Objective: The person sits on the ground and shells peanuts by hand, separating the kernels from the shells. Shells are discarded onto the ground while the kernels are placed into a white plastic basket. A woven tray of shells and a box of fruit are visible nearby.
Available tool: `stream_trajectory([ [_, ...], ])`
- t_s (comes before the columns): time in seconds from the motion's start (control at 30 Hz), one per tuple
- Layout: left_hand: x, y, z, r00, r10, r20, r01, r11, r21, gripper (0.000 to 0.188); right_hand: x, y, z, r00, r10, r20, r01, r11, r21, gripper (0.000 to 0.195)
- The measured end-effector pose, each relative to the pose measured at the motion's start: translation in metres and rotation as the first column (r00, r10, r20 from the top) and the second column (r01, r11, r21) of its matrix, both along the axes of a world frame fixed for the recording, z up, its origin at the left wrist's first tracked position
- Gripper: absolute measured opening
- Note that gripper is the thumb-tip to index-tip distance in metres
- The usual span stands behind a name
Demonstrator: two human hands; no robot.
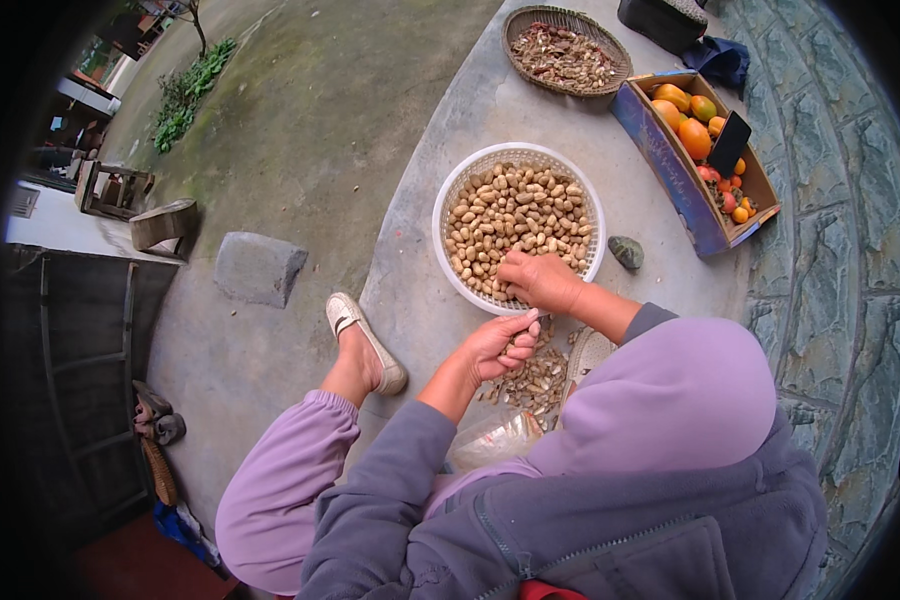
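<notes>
A round white plastic basket [441, 217] full of unshelled peanuts [521, 206] stands on the concrete before me. My right hand [540, 281] reaches over its near rim, fingers bent down against the peanuts; whether they pinch one is hidden. Just outside that rim my left hand [501, 346] is curled, palm up, thumb against the forefinger. Small tan bits, apparently peanut pieces, show inside its curl. Broken peanut shells [534, 382] lie scattered on the ground below it, between my feet.
A clear plastic bag [495, 442] lies by the shells. Right of the basket sit a dark stone [626, 253] and a cardboard box [667, 169] of orange fruit with a black phone [730, 142] on top. Behind stands a woven tray [511, 64] of peanut debris. A concrete block [259, 268] lies left.
</notes>
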State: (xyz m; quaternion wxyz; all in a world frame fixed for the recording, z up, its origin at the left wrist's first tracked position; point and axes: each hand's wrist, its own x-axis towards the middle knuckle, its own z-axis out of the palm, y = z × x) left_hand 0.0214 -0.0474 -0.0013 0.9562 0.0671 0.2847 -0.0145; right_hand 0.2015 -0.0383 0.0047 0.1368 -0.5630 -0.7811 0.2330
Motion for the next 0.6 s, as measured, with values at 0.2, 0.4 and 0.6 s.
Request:
stream_trajectory([
  [0.2, -0.005, 0.004, -0.002, 0.999, 0.051, -0.01, -0.051, 0.998, 0.036, 0.027, 0.033, 0.027, 0.0, 0.957, -0.289, -0.015, 0.289, 0.956, 0.054, 0.014],
  [0.4, -0.007, 0.009, -0.004, 0.996, 0.078, -0.033, -0.076, 0.994, 0.078, 0.024, 0.056, 0.037, 0.005, 0.863, -0.433, -0.262, 0.452, 0.892, 0.015, 0.01],
  [0.6, -0.007, 0.013, 0.0, 0.997, 0.047, -0.062, -0.036, 0.985, 0.168, 0.029, 0.041, 0.019, 0.009, 0.851, -0.349, -0.393, 0.406, 0.911, 0.069, 0.011],
])
